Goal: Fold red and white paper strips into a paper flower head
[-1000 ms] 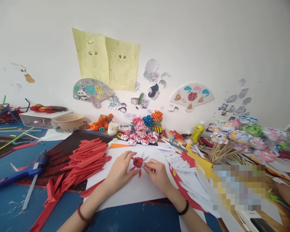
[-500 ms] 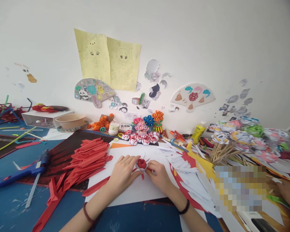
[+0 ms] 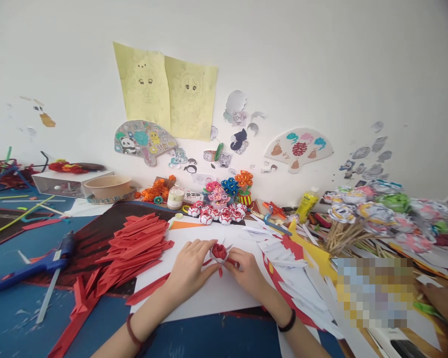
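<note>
Between my two hands is a folded paper flower (image 3: 219, 252) with a red centre and white and red strips sticking out around it. My left hand (image 3: 194, 261) pinches its left side with thumb and fingers. On the other side, the fingers of my right hand (image 3: 246, 271) are closed on the flower's strips. Beneath lies a large white paper sheet (image 3: 201, 306). A heap of folded red paper strips (image 3: 134, 251) lies to the left, and folded white paper strips (image 3: 294, 278) are spread out to the right.
A blue glue gun (image 3: 56, 261) rests at the left. Finished red-and-white paper flowers (image 3: 216, 214) sit at the back near a yellow bottle (image 3: 306, 205). Paper flowers on sticks (image 3: 377, 209) fill the right side. Another person's hand (image 3: 442, 301) shows at the right edge.
My hands keep their hold on the paper flower with hardly any movement. The other person's hand at the right edge has moved slightly further into view.
</note>
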